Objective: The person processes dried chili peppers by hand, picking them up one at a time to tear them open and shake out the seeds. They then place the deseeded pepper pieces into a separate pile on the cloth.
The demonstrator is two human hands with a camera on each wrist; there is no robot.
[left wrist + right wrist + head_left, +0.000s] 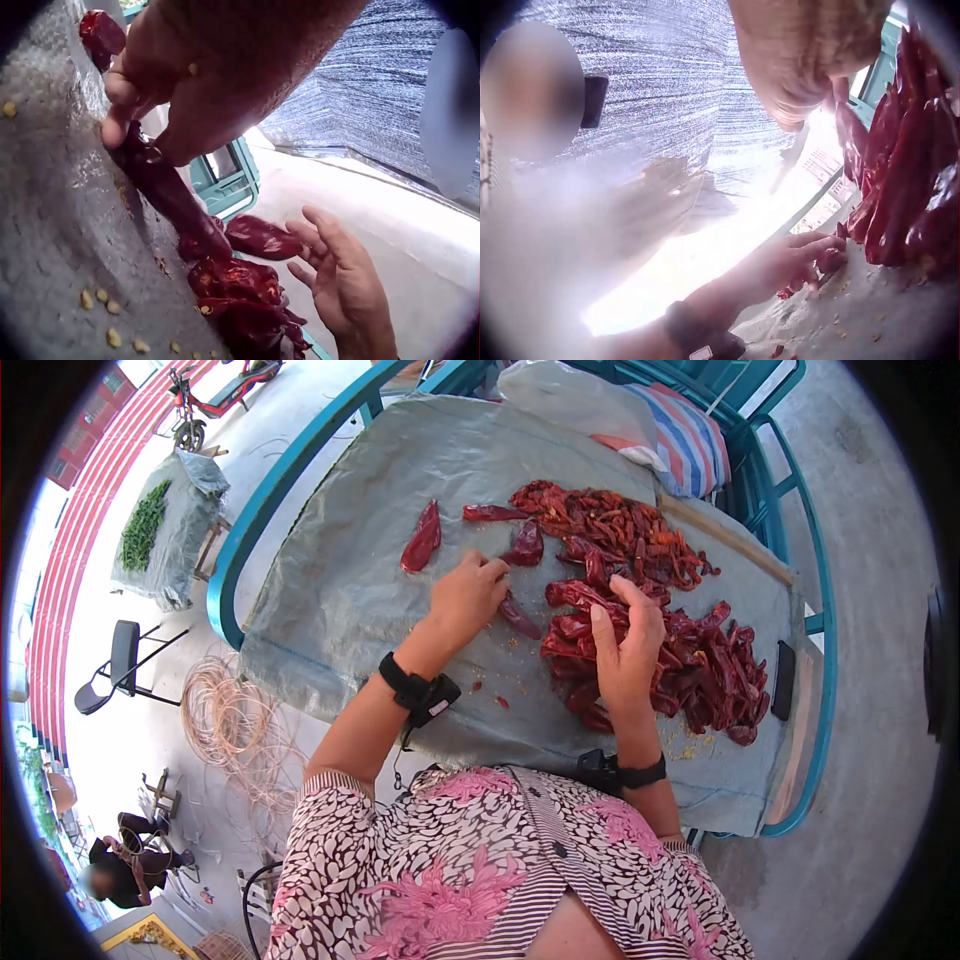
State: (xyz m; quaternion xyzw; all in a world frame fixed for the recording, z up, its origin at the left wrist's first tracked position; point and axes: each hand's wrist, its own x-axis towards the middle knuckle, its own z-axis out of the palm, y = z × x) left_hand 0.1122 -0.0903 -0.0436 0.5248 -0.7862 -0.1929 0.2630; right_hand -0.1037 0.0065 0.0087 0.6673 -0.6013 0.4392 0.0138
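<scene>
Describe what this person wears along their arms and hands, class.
The left hand and right hand are ungloved. Each wrist has a black band with a black device; the left device bears a white label. The dark-and-white patterned sleeves have striped cuffs.

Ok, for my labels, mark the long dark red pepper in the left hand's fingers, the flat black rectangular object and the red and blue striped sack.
Long red pepper (176, 199), left wrist view: middle of its body.
Flat black object (783, 680), head view: its face.
Striped sack (692, 445), head view: striped side.
</scene>
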